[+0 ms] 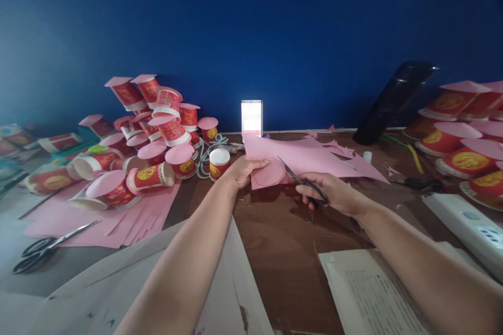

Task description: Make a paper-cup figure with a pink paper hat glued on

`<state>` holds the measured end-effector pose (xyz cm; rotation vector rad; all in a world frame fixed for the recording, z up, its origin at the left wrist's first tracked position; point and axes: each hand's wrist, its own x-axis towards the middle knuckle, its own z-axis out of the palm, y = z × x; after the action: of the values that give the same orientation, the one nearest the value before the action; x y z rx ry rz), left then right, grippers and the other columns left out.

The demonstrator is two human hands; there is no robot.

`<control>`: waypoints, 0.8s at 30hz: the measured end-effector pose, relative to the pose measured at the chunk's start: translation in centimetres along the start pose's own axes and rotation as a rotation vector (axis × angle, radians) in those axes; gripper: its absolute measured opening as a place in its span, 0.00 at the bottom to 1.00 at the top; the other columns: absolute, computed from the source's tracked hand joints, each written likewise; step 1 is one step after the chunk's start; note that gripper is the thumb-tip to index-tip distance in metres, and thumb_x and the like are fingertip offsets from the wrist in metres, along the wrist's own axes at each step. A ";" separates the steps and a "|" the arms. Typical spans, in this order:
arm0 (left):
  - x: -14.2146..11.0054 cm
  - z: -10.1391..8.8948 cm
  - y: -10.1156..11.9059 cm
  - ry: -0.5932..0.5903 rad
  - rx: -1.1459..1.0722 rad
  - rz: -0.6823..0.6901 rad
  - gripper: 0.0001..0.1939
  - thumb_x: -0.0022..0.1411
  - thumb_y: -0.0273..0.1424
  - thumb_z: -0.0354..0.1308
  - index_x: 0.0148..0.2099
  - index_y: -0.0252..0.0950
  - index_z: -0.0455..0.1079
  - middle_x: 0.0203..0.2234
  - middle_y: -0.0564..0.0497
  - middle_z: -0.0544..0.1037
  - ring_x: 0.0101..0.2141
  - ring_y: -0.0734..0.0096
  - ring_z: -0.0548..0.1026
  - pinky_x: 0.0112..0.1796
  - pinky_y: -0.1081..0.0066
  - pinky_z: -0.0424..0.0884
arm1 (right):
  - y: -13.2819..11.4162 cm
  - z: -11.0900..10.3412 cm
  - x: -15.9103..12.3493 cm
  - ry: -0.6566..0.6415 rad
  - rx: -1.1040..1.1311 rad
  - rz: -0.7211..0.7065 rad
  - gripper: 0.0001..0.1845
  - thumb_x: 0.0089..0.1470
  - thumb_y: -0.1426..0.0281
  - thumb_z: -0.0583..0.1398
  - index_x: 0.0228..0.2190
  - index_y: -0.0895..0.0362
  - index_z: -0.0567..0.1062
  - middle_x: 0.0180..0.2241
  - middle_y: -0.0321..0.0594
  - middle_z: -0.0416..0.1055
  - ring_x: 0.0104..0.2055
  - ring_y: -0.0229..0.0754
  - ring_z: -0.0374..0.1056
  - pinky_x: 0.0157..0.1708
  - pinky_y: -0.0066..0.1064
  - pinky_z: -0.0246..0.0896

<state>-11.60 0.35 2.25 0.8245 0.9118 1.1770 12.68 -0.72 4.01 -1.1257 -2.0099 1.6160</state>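
My left hand (245, 170) pinches the near left part of a pink paper sheet (302, 154), thumb on top. A circle is drawn on that corner of the sheet, just beside my thumb. In my right hand (324, 191) is a pair of dark-handled scissors (312, 188), fingers through the handles. Its blades point up and left and meet the sheet at the right side of the circle. The sheet is held above the brown table (283, 251), and its far right edge has jagged cut-outs. How far apart the blades are I cannot tell.
Red paper cups (168, 131) with pink discs are heaped at left, more cups (458, 152) at right. Pink sheets (145, 220) and a second pair of scissors (51, 246) lie at left. A black flask (387, 104) leans by the blue wall; a power strip (463, 225) lies right.
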 end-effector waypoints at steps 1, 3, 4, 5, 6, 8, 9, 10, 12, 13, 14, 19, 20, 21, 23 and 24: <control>0.0 0.0 -0.1 -0.002 0.010 0.000 0.20 0.42 0.27 0.72 0.40 0.29 0.77 0.38 0.42 0.81 0.38 0.63 0.78 0.50 0.61 0.68 | 0.1 0.0 0.0 0.004 0.001 -0.003 0.22 0.51 0.53 0.61 0.39 0.58 0.73 0.25 0.37 0.72 0.23 0.33 0.67 0.17 0.23 0.49; 0.1 0.0 -0.2 -0.019 0.030 0.004 0.20 0.42 0.27 0.72 0.41 0.29 0.77 0.38 0.43 0.81 0.38 0.63 0.77 0.50 0.61 0.68 | 0.2 0.1 0.1 0.008 0.006 -0.002 0.22 0.51 0.52 0.61 0.38 0.58 0.73 0.25 0.38 0.72 0.23 0.34 0.67 0.17 0.23 0.49; 0.1 0.0 -0.3 -0.032 0.040 0.008 0.21 0.42 0.28 0.72 0.41 0.29 0.77 0.39 0.43 0.81 0.38 0.63 0.77 0.50 0.60 0.68 | 0.3 0.1 0.2 0.007 0.008 -0.001 0.22 0.51 0.52 0.61 0.37 0.58 0.73 0.25 0.38 0.72 0.23 0.34 0.67 0.17 0.23 0.48; 0.1 -0.1 -0.3 -0.046 0.051 0.015 0.21 0.42 0.28 0.72 0.42 0.29 0.76 0.39 0.42 0.81 0.39 0.63 0.77 0.50 0.60 0.68 | 0.4 0.2 0.2 0.004 0.012 0.000 0.22 0.51 0.52 0.61 0.38 0.58 0.73 0.25 0.38 0.72 0.23 0.34 0.67 0.17 0.23 0.48; 0.1 -0.1 -0.4 -0.060 0.062 0.021 0.22 0.42 0.28 0.72 0.42 0.29 0.76 0.40 0.42 0.80 0.39 0.62 0.77 0.50 0.59 0.67 | 0.5 0.2 0.3 -0.002 0.016 0.001 0.22 0.51 0.52 0.61 0.38 0.58 0.73 0.25 0.37 0.72 0.23 0.34 0.67 0.16 0.23 0.48; 0.2 -0.2 -0.5 -0.078 0.077 0.028 0.22 0.42 0.28 0.72 0.43 0.29 0.76 0.40 0.42 0.80 0.39 0.62 0.77 0.51 0.59 0.67 | 0.7 0.2 0.4 -0.008 0.024 -0.002 0.23 0.51 0.53 0.61 0.40 0.58 0.73 0.25 0.37 0.71 0.23 0.34 0.67 0.16 0.23 0.48; 0.2 -0.2 -0.5 -0.082 0.080 0.030 0.22 0.43 0.28 0.72 0.43 0.30 0.76 0.40 0.42 0.80 0.39 0.62 0.77 0.50 0.59 0.67 | 0.8 0.2 0.4 -0.004 0.026 -0.005 0.23 0.51 0.53 0.62 0.41 0.57 0.73 0.25 0.37 0.71 0.23 0.34 0.67 0.16 0.23 0.48; 0.2 -0.2 -0.5 -0.083 0.079 0.029 0.21 0.43 0.28 0.72 0.42 0.30 0.76 0.40 0.43 0.80 0.39 0.62 0.77 0.50 0.59 0.67 | 0.9 0.2 0.4 0.004 0.027 -0.009 0.23 0.51 0.53 0.62 0.41 0.57 0.73 0.25 0.36 0.71 0.23 0.34 0.67 0.17 0.23 0.48; 0.2 -0.2 -0.5 -0.078 0.068 0.018 0.20 0.43 0.29 0.72 0.42 0.30 0.77 0.39 0.43 0.81 0.38 0.63 0.78 0.50 0.60 0.68 | 1.0 0.2 0.5 0.026 0.025 -0.022 0.21 0.50 0.54 0.63 0.38 0.57 0.74 0.24 0.36 0.71 0.23 0.34 0.67 0.17 0.23 0.49; 0.2 -0.2 -0.4 -0.074 0.060 0.008 0.20 0.43 0.28 0.72 0.41 0.30 0.77 0.38 0.44 0.81 0.38 0.64 0.78 0.49 0.61 0.68 | 1.0 0.2 0.5 0.037 0.023 -0.029 0.21 0.50 0.54 0.63 0.36 0.58 0.74 0.24 0.36 0.71 0.23 0.34 0.67 0.18 0.23 0.50; 0.2 -0.2 -0.4 -0.072 0.052 -0.004 0.19 0.43 0.28 0.72 0.41 0.31 0.77 0.37 0.44 0.81 0.37 0.65 0.78 0.49 0.62 0.69 | 0.9 0.3 0.5 0.046 0.022 -0.033 0.20 0.49 0.54 0.63 0.35 0.58 0.74 0.24 0.36 0.71 0.23 0.34 0.67 0.18 0.24 0.51; -0.1 0.0 0.0 -0.090 0.021 -0.029 0.21 0.42 0.28 0.72 0.42 0.31 0.76 0.36 0.45 0.81 0.37 0.63 0.78 0.48 0.62 0.70 | 0.4 0.5 0.4 0.105 0.026 -0.035 0.21 0.46 0.53 0.65 0.30 0.59 0.75 0.23 0.36 0.70 0.23 0.34 0.65 0.23 0.26 0.57; -0.2 0.1 0.1 -0.090 0.019 -0.030 0.22 0.41 0.28 0.73 0.42 0.31 0.76 0.37 0.44 0.81 0.38 0.62 0.78 0.48 0.61 0.70 | 0.3 0.5 0.4 0.116 0.022 -0.034 0.21 0.46 0.52 0.65 0.28 0.59 0.75 0.23 0.36 0.70 0.23 0.34 0.65 0.23 0.26 0.58; -0.3 0.2 0.2 -0.085 0.016 -0.028 0.23 0.41 0.29 0.73 0.42 0.30 0.76 0.37 0.44 0.81 0.39 0.61 0.78 0.49 0.61 0.69 | 0.2 0.6 0.3 0.126 0.018 -0.033 0.21 0.45 0.52 0.65 0.27 0.59 0.75 0.22 0.36 0.70 0.23 0.34 0.64 0.24 0.27 0.58; -0.3 0.3 0.4 -0.069 0.013 -0.019 0.24 0.40 0.30 0.74 0.42 0.30 0.76 0.38 0.43 0.81 0.41 0.60 0.78 0.50 0.61 0.68 | 0.1 0.6 0.3 0.140 0.011 -0.031 0.22 0.44 0.50 0.65 0.26 0.59 0.75 0.22 0.36 0.69 0.23 0.35 0.64 0.24 0.28 0.58; -0.3 0.3 0.4 -0.060 0.013 -0.012 0.24 0.40 0.30 0.74 0.42 0.30 0.76 0.39 0.43 0.81 0.41 0.61 0.77 0.51 0.61 0.68 | 0.1 0.7 0.3 0.147 0.009 -0.030 0.23 0.44 0.50 0.65 0.25 0.58 0.75 0.21 0.36 0.69 0.23 0.35 0.64 0.24 0.28 0.58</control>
<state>-11.49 0.07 2.78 0.8597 0.8749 1.1312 12.07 -0.93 3.69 -1.1696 -1.9154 1.4811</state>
